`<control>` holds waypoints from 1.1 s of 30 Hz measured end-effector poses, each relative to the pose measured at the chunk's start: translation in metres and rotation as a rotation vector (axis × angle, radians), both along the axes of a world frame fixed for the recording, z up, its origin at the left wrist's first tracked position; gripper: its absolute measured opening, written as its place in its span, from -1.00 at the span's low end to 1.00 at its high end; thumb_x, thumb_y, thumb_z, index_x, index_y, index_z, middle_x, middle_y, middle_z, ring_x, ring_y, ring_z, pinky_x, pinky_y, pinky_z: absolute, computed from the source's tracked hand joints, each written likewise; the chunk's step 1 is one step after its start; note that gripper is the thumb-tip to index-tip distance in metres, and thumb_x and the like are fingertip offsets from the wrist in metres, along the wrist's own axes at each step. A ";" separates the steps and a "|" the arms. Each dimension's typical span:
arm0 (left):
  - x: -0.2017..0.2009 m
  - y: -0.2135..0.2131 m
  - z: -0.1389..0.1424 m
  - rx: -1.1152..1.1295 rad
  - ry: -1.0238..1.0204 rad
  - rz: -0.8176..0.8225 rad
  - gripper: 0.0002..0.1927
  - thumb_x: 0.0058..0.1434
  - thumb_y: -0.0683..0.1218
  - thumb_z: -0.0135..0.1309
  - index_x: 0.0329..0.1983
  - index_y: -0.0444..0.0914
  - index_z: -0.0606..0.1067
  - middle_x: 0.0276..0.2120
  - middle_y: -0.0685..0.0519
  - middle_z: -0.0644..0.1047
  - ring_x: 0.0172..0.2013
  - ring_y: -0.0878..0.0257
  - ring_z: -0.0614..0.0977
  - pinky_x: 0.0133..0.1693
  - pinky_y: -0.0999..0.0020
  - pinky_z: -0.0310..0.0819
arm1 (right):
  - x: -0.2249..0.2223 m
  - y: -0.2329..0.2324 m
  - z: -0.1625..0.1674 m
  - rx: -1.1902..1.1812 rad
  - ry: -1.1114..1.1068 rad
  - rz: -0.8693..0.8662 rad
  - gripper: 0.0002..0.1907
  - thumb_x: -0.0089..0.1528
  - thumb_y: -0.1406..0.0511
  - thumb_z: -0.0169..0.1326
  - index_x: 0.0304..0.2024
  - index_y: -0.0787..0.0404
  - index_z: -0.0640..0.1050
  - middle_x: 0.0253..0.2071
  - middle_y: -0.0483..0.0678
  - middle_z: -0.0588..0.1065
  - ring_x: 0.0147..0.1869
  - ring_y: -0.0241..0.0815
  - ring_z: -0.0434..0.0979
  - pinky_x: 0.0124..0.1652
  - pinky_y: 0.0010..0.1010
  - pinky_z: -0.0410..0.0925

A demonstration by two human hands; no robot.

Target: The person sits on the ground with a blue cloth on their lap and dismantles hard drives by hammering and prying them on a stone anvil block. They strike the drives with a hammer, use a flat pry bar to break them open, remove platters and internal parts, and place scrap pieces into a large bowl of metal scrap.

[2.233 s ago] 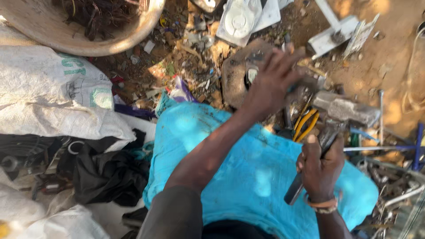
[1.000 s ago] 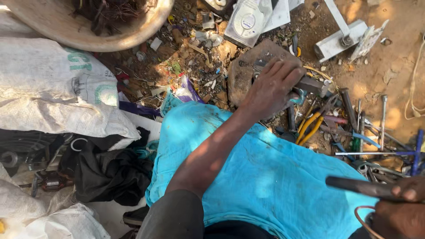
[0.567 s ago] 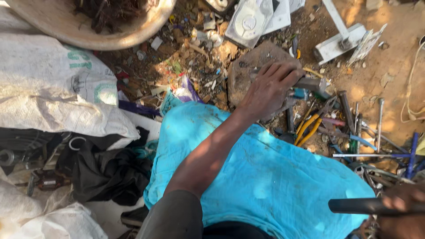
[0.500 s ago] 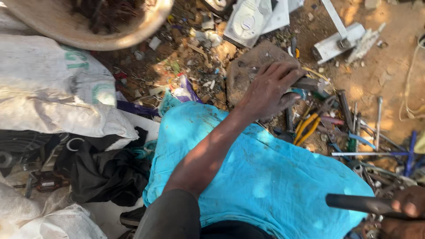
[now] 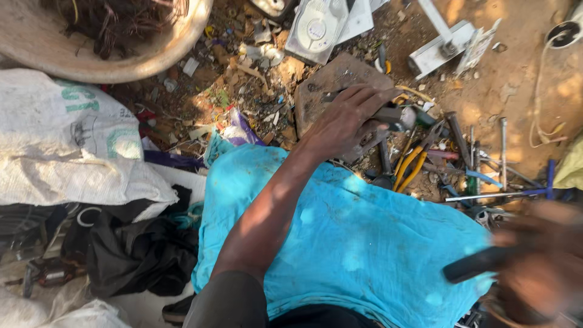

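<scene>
My right hand [image 5: 537, 267], blurred, has its grip closed around a dark tool handle [image 5: 480, 264] over the blue cloth [image 5: 346, 237]. Farther out, my left hand [image 5: 349, 118] pins a small metal part [image 5: 395, 115] on the flat block [image 5: 331, 82]; a misaimed strike could hit my fingers.

Left hand [image 5: 349, 118] outstretched, fingers curled; right hand [image 5: 537, 261] blurred, fisted.

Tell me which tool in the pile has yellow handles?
The yellow-handled pliers, lying beside the left hand; the other tools around them look grey, dark or blue.
</scene>
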State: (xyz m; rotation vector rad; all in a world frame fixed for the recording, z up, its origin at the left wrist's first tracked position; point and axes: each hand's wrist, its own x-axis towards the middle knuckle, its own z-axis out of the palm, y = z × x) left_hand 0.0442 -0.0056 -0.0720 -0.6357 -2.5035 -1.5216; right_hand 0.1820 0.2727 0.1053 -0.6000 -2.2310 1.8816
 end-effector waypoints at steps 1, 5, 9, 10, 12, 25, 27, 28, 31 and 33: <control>0.001 0.000 -0.001 0.010 -0.036 -0.019 -0.35 0.31 0.08 0.18 0.43 -0.09 0.28 0.24 -0.04 0.47 0.25 -0.08 0.46 0.31 0.01 0.35 | 0.005 0.012 0.004 -0.079 0.138 -0.019 -0.77 0.38 0.28 0.10 0.02 0.22 0.41 -0.48 -0.07 0.38 -0.55 -0.27 0.32 -0.57 -0.43 0.25; 0.005 0.005 -0.009 0.014 -0.055 -0.017 -0.28 0.22 0.10 0.18 0.45 -0.04 0.27 0.19 0.00 0.50 0.19 -0.02 0.51 0.28 0.00 0.37 | 0.008 0.011 -0.012 -0.256 0.361 0.057 -0.80 0.36 0.28 0.10 -0.06 0.22 0.40 -0.52 -0.08 0.37 -0.58 -0.29 0.32 -0.60 -0.45 0.24; 0.002 0.003 -0.015 -0.034 -0.065 -0.044 -0.28 0.34 0.14 0.14 0.51 -0.03 0.21 0.23 -0.04 0.46 0.25 -0.04 0.45 0.32 -0.01 0.37 | -0.006 -0.053 -0.049 0.229 -0.335 0.320 -0.81 0.34 0.29 0.10 -0.13 0.23 0.39 -0.56 -0.09 0.35 -0.61 -0.31 0.32 -0.63 -0.46 0.22; 0.005 0.000 -0.015 -0.064 -0.026 -0.054 -0.29 0.33 0.16 0.15 0.48 -0.05 0.21 0.25 -0.09 0.44 0.27 -0.08 0.41 0.31 -0.04 0.34 | -0.007 -0.066 -0.049 0.284 -0.435 0.361 -0.81 0.33 0.29 0.11 -0.15 0.23 0.38 -0.57 -0.10 0.35 -0.62 -0.32 0.32 -0.64 -0.47 0.21; -0.004 -0.003 -0.014 -0.135 0.087 -0.075 -0.29 0.28 0.18 0.16 0.44 -0.05 0.24 0.27 -0.14 0.40 0.28 -0.14 0.34 0.28 -0.10 0.27 | -0.016 -0.078 -0.036 0.134 -0.290 0.288 -0.81 0.33 0.33 0.10 -0.03 0.15 0.41 -0.56 -0.17 0.28 -0.63 -0.39 0.24 -0.66 -0.51 0.16; -0.030 -0.023 -0.010 0.340 -0.225 -0.185 -0.57 0.40 0.11 0.11 0.27 -0.10 0.51 0.26 0.07 0.54 0.25 0.07 0.59 0.28 0.11 0.46 | 0.014 -0.036 -0.138 -0.301 -0.756 0.087 -0.81 0.27 0.24 0.12 -0.12 0.11 0.43 -0.51 -0.16 0.35 -0.62 -0.35 0.26 -0.67 -0.51 0.16; -0.029 -0.022 -0.004 0.341 -0.258 -0.195 -0.60 0.37 0.10 0.11 0.23 -0.08 0.53 0.27 0.11 0.53 0.24 0.12 0.60 0.27 0.14 0.48 | 0.026 -0.041 -0.170 -0.343 -0.908 0.185 -0.74 0.28 0.20 0.13 -0.04 0.14 0.48 -0.50 -0.16 0.35 -0.60 -0.33 0.26 -0.63 -0.48 0.19; -0.028 -0.021 0.000 0.327 -0.307 -0.167 -0.60 0.34 0.09 0.10 0.21 -0.05 0.54 0.26 0.14 0.53 0.21 0.15 0.62 0.26 0.17 0.51 | 0.031 -0.045 -0.177 -0.335 -0.935 0.248 -0.68 0.28 0.18 0.14 0.03 0.16 0.51 -0.48 -0.15 0.38 -0.56 -0.32 0.29 -0.59 -0.45 0.23; -0.022 -0.012 0.008 0.212 -0.217 -0.105 -0.58 0.26 0.08 0.18 0.16 -0.10 0.55 0.23 0.12 0.51 0.22 0.09 0.55 0.27 0.12 0.42 | 0.025 -0.055 -0.167 0.386 -0.661 0.597 -0.52 0.27 0.14 0.19 0.17 0.21 0.50 -0.25 0.01 0.53 -0.25 -0.07 0.52 -0.28 -0.23 0.40; -0.023 -0.007 0.010 0.190 -0.203 -0.101 -0.57 0.24 0.08 0.20 0.15 -0.13 0.54 0.23 0.12 0.50 0.22 0.09 0.54 0.28 0.13 0.41 | -0.001 -0.067 -0.144 0.833 -0.278 0.633 -0.39 0.28 0.13 0.25 0.26 0.31 0.42 -0.01 0.20 0.53 0.04 0.16 0.58 -0.03 -0.09 0.44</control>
